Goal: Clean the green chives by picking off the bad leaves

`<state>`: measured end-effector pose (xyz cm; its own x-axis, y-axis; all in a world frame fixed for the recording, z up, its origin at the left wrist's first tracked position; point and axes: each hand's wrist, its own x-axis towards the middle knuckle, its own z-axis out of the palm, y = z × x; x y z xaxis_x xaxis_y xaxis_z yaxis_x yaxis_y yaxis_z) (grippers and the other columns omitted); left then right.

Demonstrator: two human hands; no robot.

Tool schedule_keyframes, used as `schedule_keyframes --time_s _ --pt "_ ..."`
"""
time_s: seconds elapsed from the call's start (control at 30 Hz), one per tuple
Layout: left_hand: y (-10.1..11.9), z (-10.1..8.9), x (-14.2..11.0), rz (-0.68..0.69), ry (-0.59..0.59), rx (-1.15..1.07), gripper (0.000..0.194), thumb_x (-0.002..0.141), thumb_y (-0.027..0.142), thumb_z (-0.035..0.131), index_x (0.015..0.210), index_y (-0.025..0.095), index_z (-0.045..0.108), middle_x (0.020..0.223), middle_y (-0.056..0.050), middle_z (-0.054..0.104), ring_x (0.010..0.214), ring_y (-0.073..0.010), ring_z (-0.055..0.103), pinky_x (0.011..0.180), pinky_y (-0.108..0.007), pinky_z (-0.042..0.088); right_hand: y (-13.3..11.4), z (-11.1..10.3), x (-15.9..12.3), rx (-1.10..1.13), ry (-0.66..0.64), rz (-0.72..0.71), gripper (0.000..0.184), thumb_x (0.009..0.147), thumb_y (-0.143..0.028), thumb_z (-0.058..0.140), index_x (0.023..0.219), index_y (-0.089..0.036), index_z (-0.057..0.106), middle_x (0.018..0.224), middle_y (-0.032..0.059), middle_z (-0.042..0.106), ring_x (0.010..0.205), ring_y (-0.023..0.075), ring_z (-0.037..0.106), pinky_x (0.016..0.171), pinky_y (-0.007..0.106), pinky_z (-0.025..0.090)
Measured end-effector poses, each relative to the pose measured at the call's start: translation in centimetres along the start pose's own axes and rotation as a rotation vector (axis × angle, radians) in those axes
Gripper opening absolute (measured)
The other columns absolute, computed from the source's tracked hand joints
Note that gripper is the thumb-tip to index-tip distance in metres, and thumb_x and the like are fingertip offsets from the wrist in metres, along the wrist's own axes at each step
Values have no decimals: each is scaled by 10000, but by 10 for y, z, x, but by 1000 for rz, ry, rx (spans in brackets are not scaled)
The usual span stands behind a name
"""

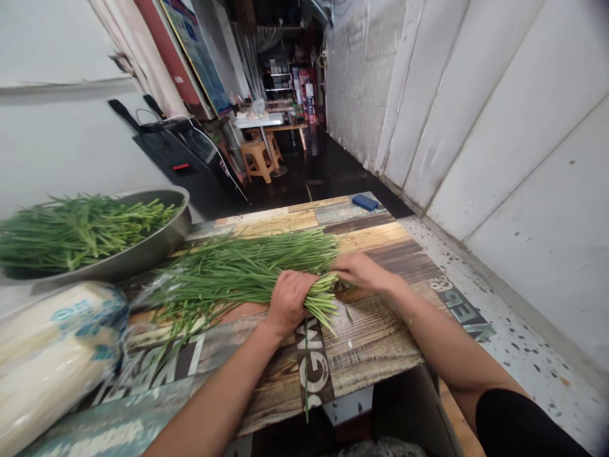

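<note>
A bunch of garlic chives (323,301) is gripped in my left hand (291,301), its pale cut stem ends poking out to the right of the fist. Behind it a larger pile of garlic chives (257,257) lies across the table, leaves to the left and stems to the right. My right hand (364,271) is closed, with curled fingers at the stem ends of the bunch and the pile. Whatever its fingertips pinch is hidden. Loose leaf scraps lie on the wood-patterned table (375,339) below it.
At left, a large metal basin (176,238) holds more chives. In front of it lies a plastic-wrapped package of pale food (57,362). A small blue box (365,202) rests near the far table edge. Beyond are stools (257,158) and a white table (259,120); a wall runs along the right.
</note>
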<state>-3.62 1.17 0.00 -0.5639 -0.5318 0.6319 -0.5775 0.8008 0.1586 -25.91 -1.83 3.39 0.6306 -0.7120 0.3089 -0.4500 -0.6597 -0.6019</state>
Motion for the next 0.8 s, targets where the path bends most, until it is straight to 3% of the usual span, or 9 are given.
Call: schedule_keyframes --time_s 0.1,0.23,0.37,0.43,0.53,0.6,0.63,0.7,0.8 --pt "1 -1 1 -31 7 -10 180 839 246 502 979 174 588 849 -65 673 783 -201 561 737 -343 361 1 4 2 140 43 101 261 846 -336 529 775 -146 693 748 49 678 705 153 592 666 255 430" --pt "0 -1 -1 -54 46 -28 169 829 227 513 976 181 585 842 -58 672 783 -199 560 732 -341 355 4 4 4 440 257 342 292 749 -434 629 670 -155 656 601 1 629 550 118 532 547 236 413" --pt "-2 0 -4 -42 75 -37 179 823 233 521 981 176 582 852 -64 671 790 -202 564 734 -342 358 14 -3 3 457 547 481 425 755 -474 604 494 -176 449 442 -56 422 434 68 352 466 219 307" --pt "-3 1 -5 -36 79 -39 184 827 240 519 987 177 585 857 -66 673 797 -201 570 740 -341 362 21 -5 2 395 617 509 459 809 -470 530 480 -191 372 432 -63 351 428 65 302 463 222 282" --pt "-5 3 -6 -35 100 -35 232 834 262 519 1041 175 581 882 -72 676 822 -203 585 762 -343 373 31 -4 0 123 544 440 291 807 -369 556 601 -168 506 560 -29 478 520 92 404 540 229 341" --pt "-6 4 -7 -33 146 -18 331 836 284 520 1142 161 547 933 -93 674 855 -212 593 784 -350 386 36 -1 -2 -121 398 347 107 776 -260 605 808 -159 614 751 18 581 676 128 500 661 248 393" --pt "-6 4 -8 -37 178 -6 379 838 289 515 1192 152 521 958 -104 671 868 -215 595 791 -352 394 39 1 -2 -231 312 315 125 773 -225 612 878 -161 632 831 43 600 759 149 524 722 263 402" --pt "-6 3 -8 -55 248 10 414 847 285 496 1236 143 495 981 -116 666 880 -217 596 793 -352 408 42 5 -3 -412 169 300 121 781 -201 616 889 -156 651 898 83 606 878 189 531 794 288 399" --pt "-5 1 -8 -101 318 -10 300 860 274 476 1122 162 571 904 -91 673 844 -204 599 776 -342 419 43 9 -3 -565 74 296 78 795 -219 616 815 -149 645 887 106 607 918 220 523 800 301 395"
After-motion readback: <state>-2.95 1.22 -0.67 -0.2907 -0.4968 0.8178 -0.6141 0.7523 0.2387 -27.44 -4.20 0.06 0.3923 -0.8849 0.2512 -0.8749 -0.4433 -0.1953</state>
